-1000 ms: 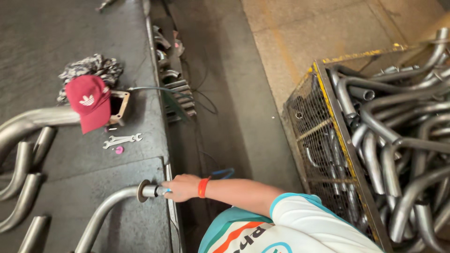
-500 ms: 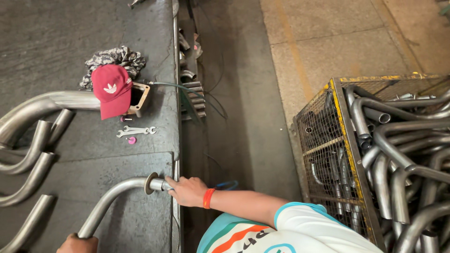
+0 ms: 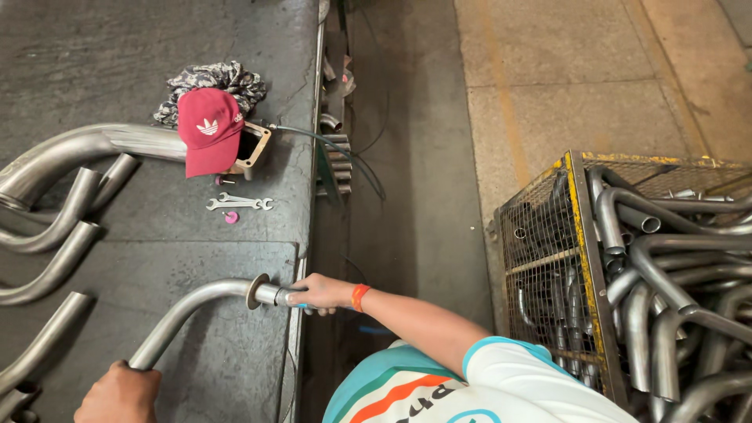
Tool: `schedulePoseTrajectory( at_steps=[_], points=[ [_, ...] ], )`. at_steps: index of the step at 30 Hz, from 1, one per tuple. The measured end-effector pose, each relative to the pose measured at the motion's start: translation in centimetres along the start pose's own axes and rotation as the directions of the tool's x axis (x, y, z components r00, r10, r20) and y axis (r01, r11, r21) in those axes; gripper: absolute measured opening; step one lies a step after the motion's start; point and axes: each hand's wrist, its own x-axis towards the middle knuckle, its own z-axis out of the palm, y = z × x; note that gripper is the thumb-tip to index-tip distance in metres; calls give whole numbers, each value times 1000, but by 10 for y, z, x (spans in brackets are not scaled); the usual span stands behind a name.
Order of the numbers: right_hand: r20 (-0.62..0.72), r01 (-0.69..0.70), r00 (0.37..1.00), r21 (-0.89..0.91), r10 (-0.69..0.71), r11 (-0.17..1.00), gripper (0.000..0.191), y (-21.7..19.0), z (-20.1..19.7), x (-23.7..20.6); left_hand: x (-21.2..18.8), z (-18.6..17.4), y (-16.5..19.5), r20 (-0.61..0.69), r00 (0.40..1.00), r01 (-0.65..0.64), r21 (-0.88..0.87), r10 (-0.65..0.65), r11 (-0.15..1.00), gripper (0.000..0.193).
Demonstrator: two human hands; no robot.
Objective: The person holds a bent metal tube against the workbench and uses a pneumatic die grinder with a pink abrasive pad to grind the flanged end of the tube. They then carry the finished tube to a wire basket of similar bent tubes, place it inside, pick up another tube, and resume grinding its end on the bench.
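A red cap (image 3: pixel 208 130) lies well above the hands on the dark metal table (image 3: pixel 94 47), partly covering a rectangular flange (image 3: pixel 252 147) at the end of a large pipe (image 3: pixel 86 149). A patterned cloth (image 3: pixel 207 80) is bunched just behind the cap. Two wrenches (image 3: pixel 239 204) lie between the cap and the hands. Several bent pipes (image 3: pixel 55 235) sit to the left. Far right stands a yellow wire cage (image 3: pixel 548 235) full of curved tubes (image 3: pixel 674 258).
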Motion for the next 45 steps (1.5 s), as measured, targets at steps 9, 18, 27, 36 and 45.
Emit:
schedulePoseTrajectory(
  at_steps=[9, 18, 27, 36, 45],
  points=[
    [-56, 50, 998, 238, -38, 970, 51, 15, 24, -7, 2, 8, -1, -24, 999, 25, 27, -24, 999, 34],
    [-346, 133, 907, -303, -239, 944, 48, -6, 45, -16, 3, 10, -2, -41, 999, 19, 45, -17, 999, 33],
    [-190, 176, 940, -438, -282, 882, 50, -16, 22, -12, -1, 10, -3, -35, 998, 47, 44, -46, 998, 32],
    [-140, 102, 985, -24, -105, 994, 53, 10, 25, -9, 2, 13, -6, -52, 999, 14, 45, -12, 999, 31],
    [-336, 75, 899, -516, -282, 853, 55, -20, 45, -34, 2, 14, -7, -40, 999, 0, 23, 1, 1000, 34]
  ],
)
